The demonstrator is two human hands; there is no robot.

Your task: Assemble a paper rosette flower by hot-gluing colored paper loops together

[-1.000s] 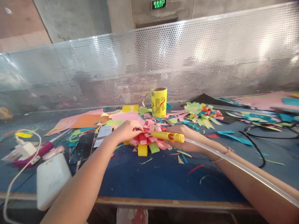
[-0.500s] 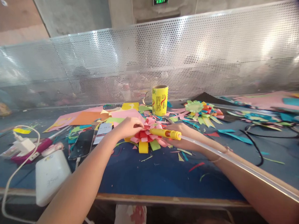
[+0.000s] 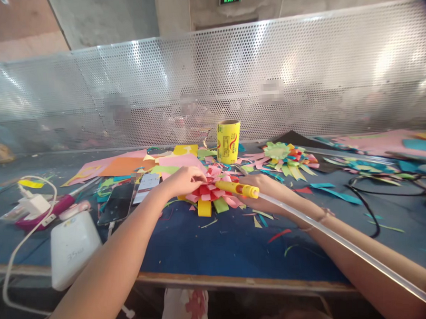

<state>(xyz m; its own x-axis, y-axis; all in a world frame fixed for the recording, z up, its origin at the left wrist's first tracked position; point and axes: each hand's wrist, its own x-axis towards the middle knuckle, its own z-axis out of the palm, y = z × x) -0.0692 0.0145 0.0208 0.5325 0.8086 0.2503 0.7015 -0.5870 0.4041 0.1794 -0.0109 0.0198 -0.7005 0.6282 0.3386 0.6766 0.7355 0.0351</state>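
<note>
A many-looped paper flower (image 3: 206, 194) in pink and red, with yellow and green strips low down, sits on the blue table between my hands. My left hand (image 3: 188, 181) is at its upper left, thumb and fingers closed on a paper loop. On the other side, my right hand (image 3: 259, 184) is closed round a yellow hot glue gun (image 3: 232, 187); the gun hides most of its fingers. A long clear glue stick (image 3: 319, 224) runs from the gun's rear along my right forearm. The gun's front end lies over the flower, and its tip is hidden among the loops.
A yellow cardboard roll (image 3: 228, 142) stands behind the flower. Another paper flower (image 3: 287, 158) lies at right, near a black cable (image 3: 361, 194). Paper sheets and scraps spread around. At left are a phone (image 3: 117, 203) and a white power bank (image 3: 75, 250). A perforated metal screen (image 3: 202, 84) rises behind.
The view has shifted slightly. Both hands, the glue gun and the paper flower keep nearly the same places, and both grips look unchanged.
</note>
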